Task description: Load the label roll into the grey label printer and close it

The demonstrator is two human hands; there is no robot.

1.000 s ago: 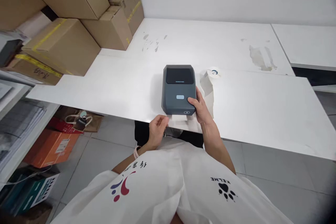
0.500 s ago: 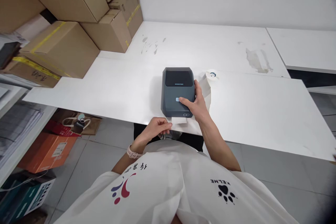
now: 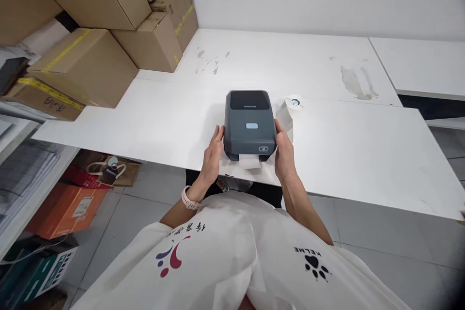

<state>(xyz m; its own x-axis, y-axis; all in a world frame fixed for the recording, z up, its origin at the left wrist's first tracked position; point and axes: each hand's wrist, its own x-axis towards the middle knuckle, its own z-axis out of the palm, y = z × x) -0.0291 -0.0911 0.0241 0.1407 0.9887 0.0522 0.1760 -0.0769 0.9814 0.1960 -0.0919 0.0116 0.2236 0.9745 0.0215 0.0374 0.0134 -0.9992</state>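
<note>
A dark grey label printer (image 3: 250, 138) stands near the front edge of the white table, with a pale blue button on top. My left hand (image 3: 212, 156) grips its left side, and my right hand (image 3: 285, 155) holds the right side; the fingertips on both sides are partly hidden. From the front slot a strip of white label paper (image 3: 250, 161) sticks out. Dark corners show below the top cover at the front; whether the cover is lifted I cannot tell. To the right and behind, a label roll (image 3: 295, 102) trails its paper web down beside the printer.
Cardboard boxes (image 3: 87, 65) with yellow tape are stacked at the left end of the table (image 3: 341, 150). Below on the floor stand an orange box (image 3: 69, 210) and a paper bag. A wall (image 3: 308, 0) closes off the back.
My right thumb has left the button, and that hand has shifted to the printer's right side. My left hand has moved up from the paper strip to the left side. The printer's front looks slightly raised.
</note>
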